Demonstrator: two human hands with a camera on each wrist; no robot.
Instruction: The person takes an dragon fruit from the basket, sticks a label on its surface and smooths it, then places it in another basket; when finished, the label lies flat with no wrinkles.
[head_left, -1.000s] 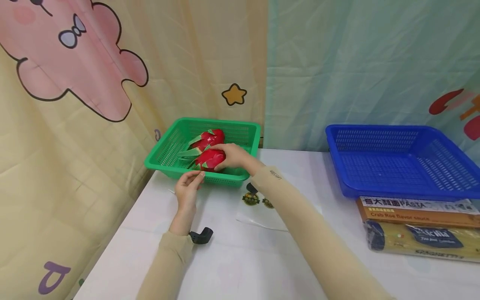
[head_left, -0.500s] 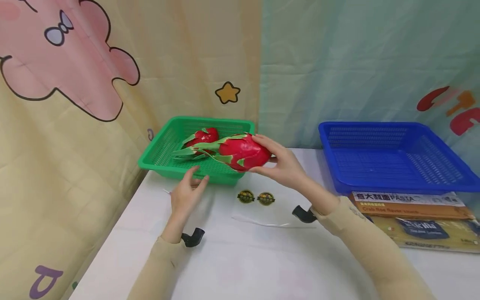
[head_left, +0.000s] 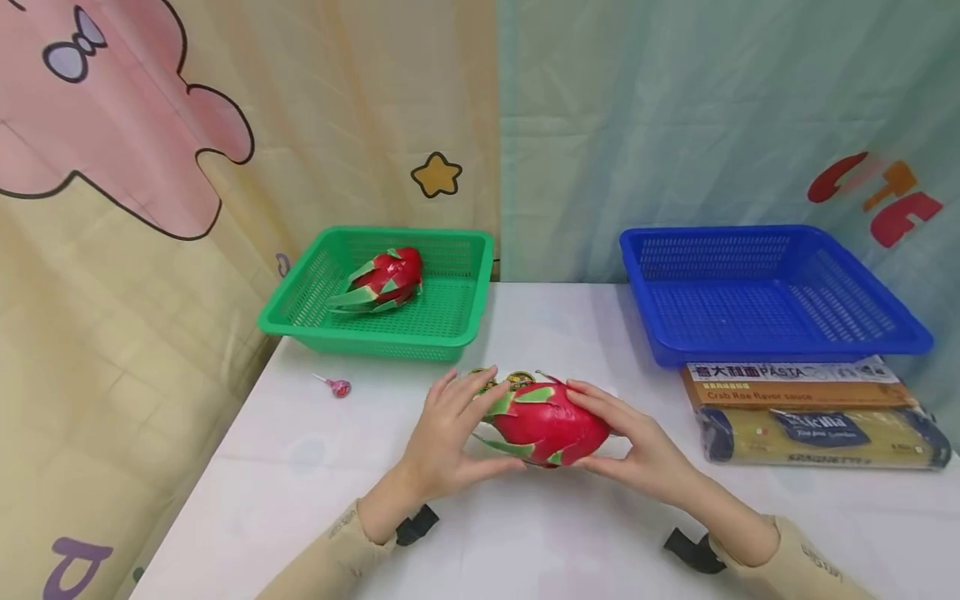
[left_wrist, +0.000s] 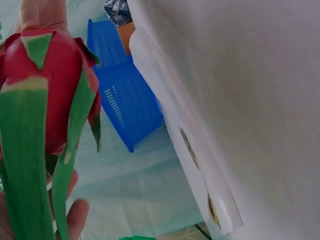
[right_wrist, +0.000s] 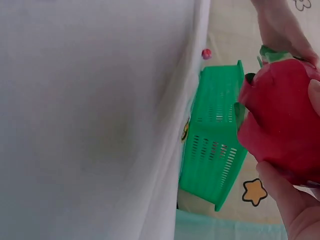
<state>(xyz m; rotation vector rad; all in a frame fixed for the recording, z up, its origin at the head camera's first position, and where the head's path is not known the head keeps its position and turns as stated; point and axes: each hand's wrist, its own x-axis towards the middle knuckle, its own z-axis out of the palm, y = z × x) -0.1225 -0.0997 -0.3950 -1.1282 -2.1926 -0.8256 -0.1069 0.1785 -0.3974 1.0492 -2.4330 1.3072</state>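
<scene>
A red dragon fruit with green leafy tips (head_left: 551, 423) is lifted over the near middle of the table. My right hand (head_left: 645, 446) grips its rounded end, thumb below and fingers above. At the leafy end, my left hand (head_left: 450, 433) has its fingers spread and fairly straight, with the thumb stretched along the lower side. The left wrist view shows the long green leaves (left_wrist: 25, 150) of the fruit in front of the left fingertips (left_wrist: 77, 215). Another dragon fruit (head_left: 393, 277) lies in the green basket (head_left: 450, 337) at the back left.
A blue basket (head_left: 750, 321) stands at the back right. In front of it lie an orange pasta box (head_left: 795, 393) and a spaghetti pack (head_left: 825, 437). A lollipop (head_left: 340, 388) sits before the green basket. Round gold labels (head_left: 520, 380) show behind the held fruit.
My right hand has taken one dragon fruit out of the green basket and brought it right and nearer. My left hand has moved right from the basket's front to the fruit's leafy end.
</scene>
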